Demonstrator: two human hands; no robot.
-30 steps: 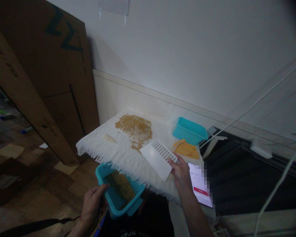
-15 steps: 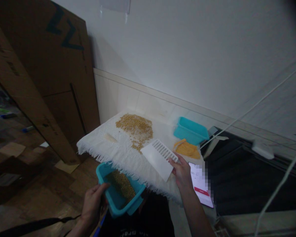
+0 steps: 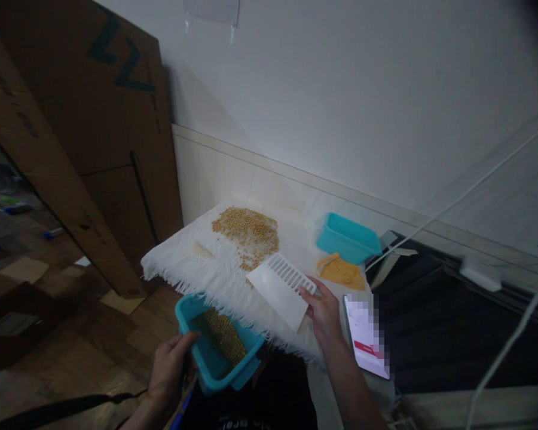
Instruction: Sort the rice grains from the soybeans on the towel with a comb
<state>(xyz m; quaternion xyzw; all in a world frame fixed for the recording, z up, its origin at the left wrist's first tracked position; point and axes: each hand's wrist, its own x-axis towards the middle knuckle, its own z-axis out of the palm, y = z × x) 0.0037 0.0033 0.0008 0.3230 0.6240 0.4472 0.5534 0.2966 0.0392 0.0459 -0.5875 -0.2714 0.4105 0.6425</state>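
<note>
With thumb over its rim, my left hand (image 3: pixel 173 365) grips a teal plastic bin (image 3: pixel 205 377) just below the table's fringed front edge. Soybeans (image 3: pixel 226 335) partly cover the bin's floor. My right hand (image 3: pixel 323 310) pinches a flat white slotted scraper (image 3: pixel 275 295) by its right end, slots toward the wall. The scraper is over the cloth, its left corner close to loose soybeans. A wide pile of soybeans (image 3: pixel 246 229) lies spread on the white fringed cloth (image 3: pixel 224 269) beyond it. The fingers under the bin are hidden.
A second teal bin (image 3: pixel 349 237) stands at the back right, beside a crumpled yellow cloth (image 3: pixel 339 270). A lit phone (image 3: pixel 366 337) lies near my right forearm. A tall cardboard box (image 3: pixel 116 131) rises at left; a white cable (image 3: pixel 457 199) crosses the right side.
My right hand has moved the scraper slightly left and toward me, along the cloth's front part. My left hand and its bin stay nearly in place.
</note>
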